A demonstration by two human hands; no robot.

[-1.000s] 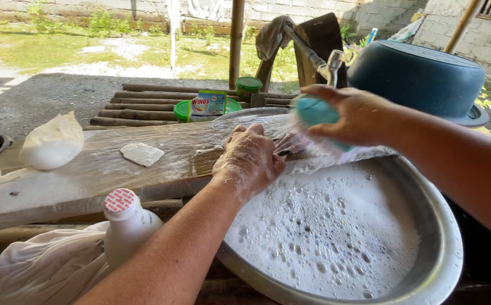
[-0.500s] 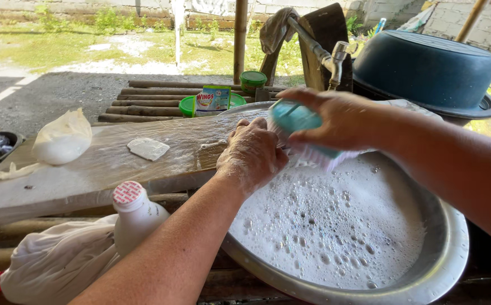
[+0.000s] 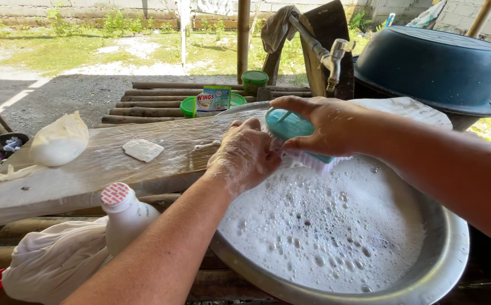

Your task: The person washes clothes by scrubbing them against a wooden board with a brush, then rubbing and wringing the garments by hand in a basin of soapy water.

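My right hand [image 3: 327, 127] grips a teal scrubbing brush [image 3: 286, 125] with white bristles, held at the near end of a wet wooden board [image 3: 87, 169]. My left hand [image 3: 245, 155], covered in suds, presses down on something under it at the board's edge; what it holds is hidden by foam and fingers. Both hands hover over the rim of a wide metal basin [image 3: 443, 265] full of soapy foam.
On the board lie a flat white soap piece [image 3: 142, 149] and a white plastic bag [image 3: 59, 141]. A white bottle with a red-checked cap [image 3: 122, 212] and white cloth [image 3: 53, 262] sit near me. Behind are a tap [image 3: 333, 59], a dark blue upturned tub [image 3: 432, 62], green containers [image 3: 255, 80] and a detergent packet [image 3: 213, 99].
My right hand has drawn the brush leftward and nearer, toward my left hand. My left hand stays pressed at the board's edge.
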